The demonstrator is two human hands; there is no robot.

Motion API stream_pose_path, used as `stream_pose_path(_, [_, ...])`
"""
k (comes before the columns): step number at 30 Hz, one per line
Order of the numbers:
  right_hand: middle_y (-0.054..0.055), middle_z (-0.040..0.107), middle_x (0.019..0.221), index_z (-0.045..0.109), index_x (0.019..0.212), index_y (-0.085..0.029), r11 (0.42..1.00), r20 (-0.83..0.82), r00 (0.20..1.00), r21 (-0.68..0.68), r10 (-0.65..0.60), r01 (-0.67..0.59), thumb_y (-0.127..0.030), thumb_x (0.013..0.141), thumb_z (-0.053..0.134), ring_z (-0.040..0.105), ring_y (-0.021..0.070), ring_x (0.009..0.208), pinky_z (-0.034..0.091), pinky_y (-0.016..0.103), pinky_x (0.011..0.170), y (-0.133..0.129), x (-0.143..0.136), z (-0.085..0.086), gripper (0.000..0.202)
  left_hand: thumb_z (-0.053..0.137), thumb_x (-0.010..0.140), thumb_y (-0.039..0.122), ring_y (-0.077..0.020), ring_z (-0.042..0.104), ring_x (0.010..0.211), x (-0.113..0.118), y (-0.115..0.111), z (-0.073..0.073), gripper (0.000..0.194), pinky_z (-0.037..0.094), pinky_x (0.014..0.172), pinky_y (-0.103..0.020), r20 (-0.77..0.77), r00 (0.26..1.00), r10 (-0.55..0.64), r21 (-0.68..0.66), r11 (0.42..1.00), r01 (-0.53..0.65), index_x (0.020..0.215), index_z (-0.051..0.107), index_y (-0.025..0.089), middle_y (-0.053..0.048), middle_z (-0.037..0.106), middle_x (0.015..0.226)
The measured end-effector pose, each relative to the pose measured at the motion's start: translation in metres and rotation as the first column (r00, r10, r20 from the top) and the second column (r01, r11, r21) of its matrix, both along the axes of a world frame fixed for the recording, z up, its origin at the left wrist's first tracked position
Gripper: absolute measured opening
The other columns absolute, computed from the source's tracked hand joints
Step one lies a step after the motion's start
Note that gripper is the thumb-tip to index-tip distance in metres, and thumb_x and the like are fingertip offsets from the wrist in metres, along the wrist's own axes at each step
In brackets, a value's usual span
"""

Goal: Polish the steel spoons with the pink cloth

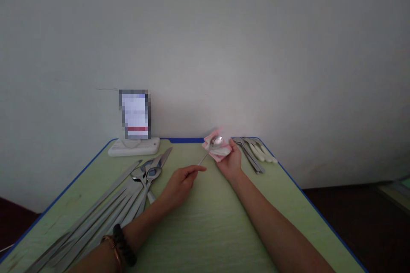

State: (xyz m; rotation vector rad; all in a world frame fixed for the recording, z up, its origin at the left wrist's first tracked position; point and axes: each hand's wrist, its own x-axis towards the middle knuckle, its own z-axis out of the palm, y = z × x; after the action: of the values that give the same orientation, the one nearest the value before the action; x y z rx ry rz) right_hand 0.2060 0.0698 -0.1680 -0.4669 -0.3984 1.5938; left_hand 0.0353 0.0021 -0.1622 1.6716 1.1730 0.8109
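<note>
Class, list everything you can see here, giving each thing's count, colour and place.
wall: one, grey-white, behind the table
table: one, green with blue edging, centre
floor: dark, beside the table
screen: one, pixelated, upright at back left
base: one, white, below the screen
cutlery pile: many overlapping, silver, left
metal-handled cutlery: several, silver, back right
white-handled cutlery: at least three, beside those
spoon: one, silver, between the hands
cloth or tissue: one, pink and white, behind the spoon's bowl
bracelets: one black, one coppery, left wrist
hands: two, left on the spoon's handle, right holding the cloth or tissue
</note>
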Motion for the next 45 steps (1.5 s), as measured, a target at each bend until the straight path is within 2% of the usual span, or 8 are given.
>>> stream_pose_path(3, [0.007,0.071,0.089,0.06,0.101,-0.015,0.997,-0.023,0.997,0.027,-0.071,0.072,-0.039,0.085,0.039,0.065,0.0212,0.082,0.047,0.043,0.086,0.002,0.004,-0.001,0.037,0.037,0.081,0.035,-0.0098,0.028,0.048,0.0,0.0,0.002,0.046,0.02,0.047,-0.021,-0.019,1.0,-0.001,-0.006,1.0,0.001,0.109,0.063,0.009,0.007,0.027,0.051])
stream_pose_path(9, [0.008,0.069,0.099,0.058,0.11,-0.017,0.993,-0.021,0.999,0.117,-0.03,0.033,-0.06,0.083,0.031,0.064,0.0223,0.09,0.045,0.044,0.089,-0.002,0.0,0.001,0.058,0.036,0.081,0.035,-0.0096,0.024,0.046,-0.003,0.0,0.002,0.049,0.018,0.045,-0.022,-0.003,1.0,-0.015,-0.037,0.999,0.015,0.112,0.061,0.007,0.008,0.024,0.05])
stream_pose_path(17, [0.005,0.072,0.087,0.061,0.102,-0.017,1.0,0.041,0.999,0.006,0.013,-0.014,-0.046,0.089,0.029,0.065,0.0214,0.083,0.048,0.043,0.086,0.005,0.001,-0.006,0.045,0.036,0.081,0.035,-0.0099,0.025,0.048,-0.003,0.001,0.004,0.045,0.02,0.047,-0.022,-0.027,0.999,-0.028,-0.006,1.0,0.028,0.107,0.064,0.01,0.008,0.024,0.05])
stream_pose_path(26, [0.009,0.071,0.09,0.058,0.106,-0.013,0.962,0.111,0.956,-0.013,0.272,-0.272,-0.044,0.089,0.031,0.066,0.0218,0.081,0.047,0.044,0.086,-0.008,-0.01,0.003,0.045,0.035,0.079,0.035,-0.0099,0.024,0.046,-0.001,-0.001,0.007,0.049,0.02,0.047,-0.022,-0.029,1.0,-0.009,-0.011,1.0,0.009,0.109,0.062,0.006,0.008,0.024,0.049])
stream_pose_path(29, [0.009,0.07,0.093,0.058,0.106,-0.013,0.969,0.069,0.967,-0.019,0.247,-0.246,-0.046,0.088,0.029,0.066,0.0224,0.083,0.047,0.045,0.085,-0.008,-0.009,0.005,0.048,0.035,0.08,0.034,-0.0098,0.024,0.047,-0.001,-0.001,0.008,0.048,0.021,0.048,-0.022,-0.054,0.998,-0.041,0.0,0.999,0.041,0.109,0.063,0.007,0.008,0.023,0.049])
stream_pose_path(34, [0.007,0.07,0.086,0.06,0.102,-0.015,0.999,-0.025,0.999,-0.001,0.035,-0.035,-0.049,0.087,0.027,0.065,0.023,0.081,0.049,0.046,0.083,-0.001,-0.002,0.002,0.049,0.035,0.082,0.031,-0.0097,0.023,0.046,-0.001,-0.002,0.011,0.044,0.02,0.048,-0.021,-0.096,0.988,-0.124,-0.005,0.992,0.124,0.108,0.065,0.01,0.008,0.021,0.048])
stream_pose_path(37, [0.006,0.071,0.081,0.061,0.098,-0.016,1.0,-0.036,0.999,-0.012,-0.026,0.025,-0.048,0.087,0.027,0.065,0.0223,0.078,0.049,0.046,0.083,0.001,0.0,0.0,0.048,0.036,0.082,0.03,-0.0097,0.023,0.046,-0.002,-0.002,0.011,0.044,0.02,0.049,-0.021,-0.099,0.987,-0.13,-0.018,0.992,0.129,0.108,0.065,0.01,0.008,0.02,0.048])
stream_pose_path(45, [0.007,0.07,0.087,0.06,0.1,-0.015,0.983,0.001,0.983,0.018,0.181,-0.181,-0.044,0.088,0.03,0.065,0.0215,0.083,0.049,0.045,0.083,-0.006,-0.009,0.006,0.043,0.036,0.082,0.032,-0.0092,0.023,0.046,-0.004,0.0,0.009,0.046,0.019,0.047,-0.021,-0.031,0.996,-0.086,-0.021,0.996,0.085,0.112,0.062,0.01,0.008,0.022,0.049])
